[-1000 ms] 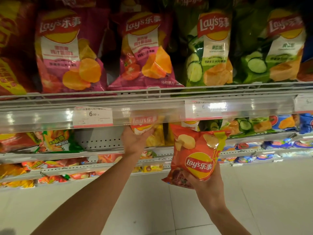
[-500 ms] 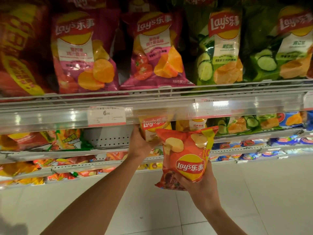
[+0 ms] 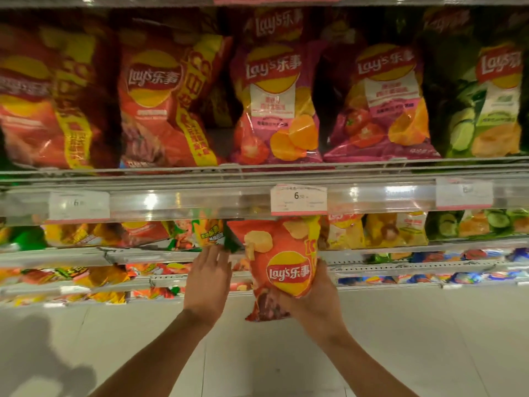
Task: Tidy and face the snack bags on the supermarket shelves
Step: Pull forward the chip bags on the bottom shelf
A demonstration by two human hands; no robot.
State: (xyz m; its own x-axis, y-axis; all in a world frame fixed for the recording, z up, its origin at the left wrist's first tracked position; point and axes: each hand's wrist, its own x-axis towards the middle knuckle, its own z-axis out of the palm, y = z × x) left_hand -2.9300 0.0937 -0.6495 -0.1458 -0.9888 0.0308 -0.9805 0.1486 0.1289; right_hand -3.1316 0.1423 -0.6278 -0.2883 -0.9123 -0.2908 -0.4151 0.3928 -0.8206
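Note:
My right hand [image 3: 312, 299] grips a red Lay's bag [image 3: 282, 262] from below, holding it upright in front of the second shelf, its top just under the price rail. My left hand [image 3: 209, 277] hangs beside it with fingers straight and spread, fingertips close to a green-and-orange bag [image 3: 206, 233] on the second shelf; it holds nothing. On the top shelf stand red Lay's bags [image 3: 160, 110], pink tomato bags [image 3: 274, 110] and a green cucumber bag [image 3: 492, 110], all facing forward.
A clear price rail [image 3: 177, 202] with a white price tag [image 3: 298, 199] runs across the front of the top shelf. Yellow bags [image 3: 395, 229] fill the second shelf to the right. Lower shelves hold more snack bags. Pale tiled floor [image 3: 400, 325] lies below.
The view has swung left along the shelf. My left hand has let go of the yellow bag it touched and dropped lower, fingers spread. The red bag stays in my right hand.

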